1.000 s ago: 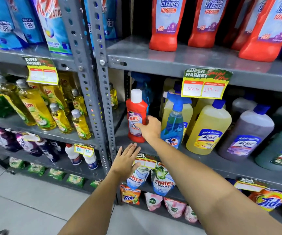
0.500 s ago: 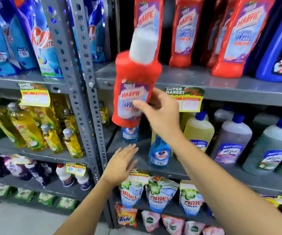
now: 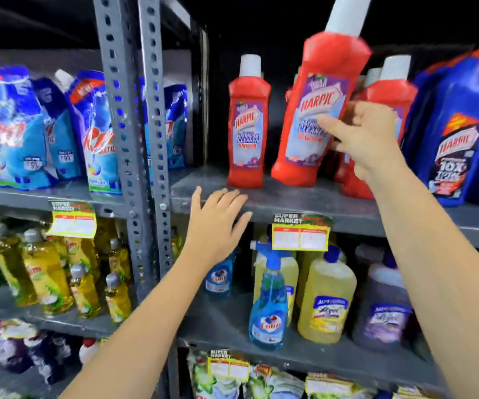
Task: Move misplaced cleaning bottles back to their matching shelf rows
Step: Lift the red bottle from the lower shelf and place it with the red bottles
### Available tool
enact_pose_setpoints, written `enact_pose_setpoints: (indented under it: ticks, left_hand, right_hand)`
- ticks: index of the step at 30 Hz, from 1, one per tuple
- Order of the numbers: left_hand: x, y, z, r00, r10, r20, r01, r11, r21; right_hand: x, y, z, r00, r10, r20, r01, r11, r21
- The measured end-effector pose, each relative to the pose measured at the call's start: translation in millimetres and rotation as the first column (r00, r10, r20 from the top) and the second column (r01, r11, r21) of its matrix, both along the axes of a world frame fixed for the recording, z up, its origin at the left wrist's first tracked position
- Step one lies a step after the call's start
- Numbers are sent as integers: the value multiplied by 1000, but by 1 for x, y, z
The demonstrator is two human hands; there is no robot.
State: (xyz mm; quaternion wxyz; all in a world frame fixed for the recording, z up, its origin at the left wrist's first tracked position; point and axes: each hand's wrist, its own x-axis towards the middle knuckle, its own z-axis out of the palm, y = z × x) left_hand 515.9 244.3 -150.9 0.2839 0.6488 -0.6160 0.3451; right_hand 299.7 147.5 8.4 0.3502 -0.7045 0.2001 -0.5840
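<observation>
My right hand [image 3: 368, 136] grips a red Harpic bottle [image 3: 316, 110] with a white cap, tilted to the right, its base at or just above the upper grey shelf [image 3: 304, 200]. It stands among other red Harpic bottles: one upright to its left [image 3: 247, 125], another behind my right hand [image 3: 388, 90]. My left hand [image 3: 215, 226] is open with fingers spread, held flat in front of that shelf's front edge; I cannot tell whether it touches it.
Blue Harpic bottles [image 3: 457, 133] stand at the right of the upper shelf. Blue detergent pouches [image 3: 22, 131] fill the left bay behind a perforated steel upright [image 3: 134, 139]. Below are a blue spray bottle [image 3: 270, 300], yellow and purple cleaner bottles [image 3: 327, 300], and price tags [image 3: 300, 233].
My right hand has lifted the red Harpic bottle from the lower shelf up to the upper shelf's row of red bottles. My left hand rose to the shelf edge.
</observation>
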Motion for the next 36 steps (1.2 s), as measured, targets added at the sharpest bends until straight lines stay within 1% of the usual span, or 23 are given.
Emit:
enact_pose_setpoints:
  ticks: [2, 4, 7, 11, 13, 15, 16, 17, 19, 20, 21, 23, 25, 31, 36]
  left_hand:
    - [-2, -2, -2, 1000, 7, -30, -9, 999, -45]
    - [-4, -3, -3, 999, 7, -32, -9, 996, -84]
    - [-4, -4, -3, 1000, 2, -25, -4, 994, -106]
    - [-3, -4, -4, 999, -1, -34, -3, 994, -111]
    - [-3, -4, -5, 999, 1, -36, -5, 994, -112]
    - [-3, -4, -5, 999, -9, -41, 4, 993, -118]
    - [-3, -4, -5, 999, -15, -47, 9, 992, -124]
    - [-3, -5, -5, 998, -21, -52, 14, 991, -132]
    - [-3, -5, -6, 998, -28, -60, 19, 990, -142]
    - [-4, -5, -5, 998, -30, -61, 20, 989, -145]
    - [-4, -5, -5, 998, -29, -60, 20, 989, -145]
    - [-4, -5, -5, 998, -28, -55, 19, 989, -146]
    - [-4, -5, -5, 998, -33, -54, 25, 989, -145]
    - [-3, -4, -6, 998, -34, -51, 27, 990, -138]
    - [-3, -4, -6, 998, -39, -55, 30, 989, -146]
  right_hand:
    - [4, -8, -6, 997, 16, -70, -12, 998, 56]
    - [7, -15, -14, 994, 23, -107, -13, 996, 92]
    - [12, -26, -23, 996, -8, -88, 18, 993, 120]
    - [17, -33, -27, 997, -48, -67, 55, 992, 109]
    - [16, -33, -31, 995, -52, -82, 61, 991, 119]
    - [13, -29, -37, 986, -109, -130, 127, 982, 141]
    - [12, -23, -40, 969, -175, -173, 201, 969, 146]
    - [12, -16, -44, 934, -272, -232, 305, 944, 121]
    - [17, 3, -53, 811, -459, -364, 480, 876, -35]
    - [22, 12, -56, 759, -506, -410, 509, 854, -113]
    - [28, 18, -58, 728, -519, -449, 511, 847, -149]
    - [38, 17, -59, 691, -499, -524, 503, 852, -148]
    - [45, 7, -58, 670, -494, -554, 509, 849, -142]
    - [53, -28, -61, 702, -485, -522, 494, 859, -133]
    - [58, -49, -57, 692, -477, -542, 492, 861, -130]
